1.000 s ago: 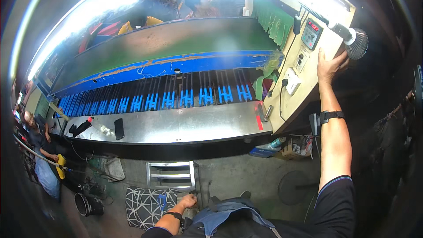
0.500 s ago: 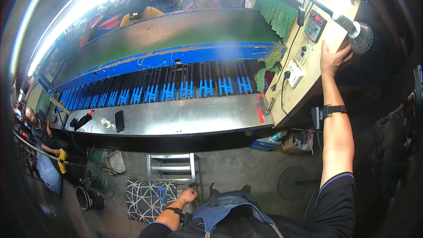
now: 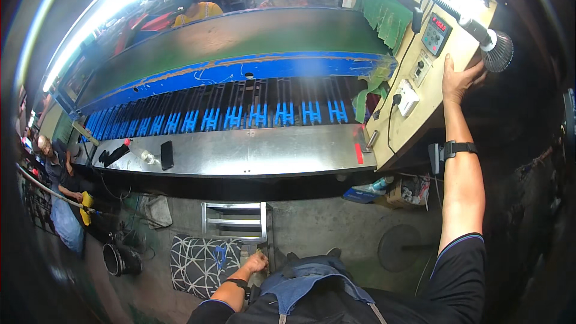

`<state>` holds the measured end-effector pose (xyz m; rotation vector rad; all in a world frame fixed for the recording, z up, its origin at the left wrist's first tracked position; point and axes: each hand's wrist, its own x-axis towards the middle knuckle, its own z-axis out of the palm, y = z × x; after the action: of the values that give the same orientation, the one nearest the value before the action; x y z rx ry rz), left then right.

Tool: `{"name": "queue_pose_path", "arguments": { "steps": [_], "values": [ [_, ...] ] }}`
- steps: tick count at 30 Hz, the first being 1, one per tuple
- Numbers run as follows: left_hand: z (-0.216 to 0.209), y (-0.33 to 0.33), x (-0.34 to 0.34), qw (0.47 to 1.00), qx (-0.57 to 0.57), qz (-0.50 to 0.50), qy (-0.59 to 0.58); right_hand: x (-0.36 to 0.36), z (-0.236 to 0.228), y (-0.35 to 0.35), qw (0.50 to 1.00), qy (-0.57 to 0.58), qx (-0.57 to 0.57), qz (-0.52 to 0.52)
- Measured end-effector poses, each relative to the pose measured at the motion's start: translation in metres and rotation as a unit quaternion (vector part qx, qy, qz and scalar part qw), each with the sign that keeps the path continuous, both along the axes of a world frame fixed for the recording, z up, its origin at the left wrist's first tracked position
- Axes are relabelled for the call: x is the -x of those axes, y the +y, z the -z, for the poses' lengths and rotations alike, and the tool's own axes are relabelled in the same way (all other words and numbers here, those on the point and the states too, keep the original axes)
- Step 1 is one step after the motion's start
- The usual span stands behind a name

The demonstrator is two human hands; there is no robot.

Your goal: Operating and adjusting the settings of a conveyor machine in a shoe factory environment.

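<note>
My right arm reaches forward, and my right hand (image 3: 461,83) grips the outer edge of a cream side panel (image 3: 401,138), thumb on its face and fingers round the far side. Just above it are a small control unit (image 3: 436,35) with a red display and a lamp (image 3: 497,51) on a flexible neck. My left hand (image 3: 257,261) is low by my body, its fingers curled closed beside a patterned cushion (image 3: 195,265). Whatever it may hold is hidden. A long machine with a row of blue forked holders (image 3: 258,114) and a steel ledge (image 3: 225,155) stretches across in front.
On the ledge lie a black phone (image 3: 167,155), a clear bottle (image 3: 146,156) and a red-handled tool (image 3: 359,145). A metal step stool (image 3: 235,222), black bucket (image 3: 122,260) and cardboard box (image 3: 408,192) stand on the floor. One person (image 3: 55,156) is at left; others are beyond the machine.
The view has shifted slightly, so the machine appears a little farther right. A person in yellow beyond it now shows more upright. Both my hands keep nearly the same pose.
</note>
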<state>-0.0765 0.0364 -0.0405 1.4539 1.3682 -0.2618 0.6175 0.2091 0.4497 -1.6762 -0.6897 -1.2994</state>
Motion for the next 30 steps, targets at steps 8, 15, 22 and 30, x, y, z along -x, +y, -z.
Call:
{"name": "queue_pose_path", "arguments": {
  "steps": [8,15,22,30],
  "values": [
    [0.01,-0.018,0.009,0.999,0.018,0.012,0.034,0.002,0.0,0.001,1.0,-0.009,0.011,0.025],
    [0.034,-0.027,0.018,0.999,0.021,-0.025,0.009,0.009,-0.002,-0.005,1.0,-0.008,0.007,-0.02],
    [0.025,-0.032,0.017,0.998,0.03,-0.05,0.024,0.012,-0.004,-0.006,1.0,0.019,0.022,0.0],
    [0.004,-0.033,0.014,0.999,0.035,-0.035,-0.002,0.01,-0.005,-0.004,0.998,-0.015,0.006,-0.053]
  ]
}}
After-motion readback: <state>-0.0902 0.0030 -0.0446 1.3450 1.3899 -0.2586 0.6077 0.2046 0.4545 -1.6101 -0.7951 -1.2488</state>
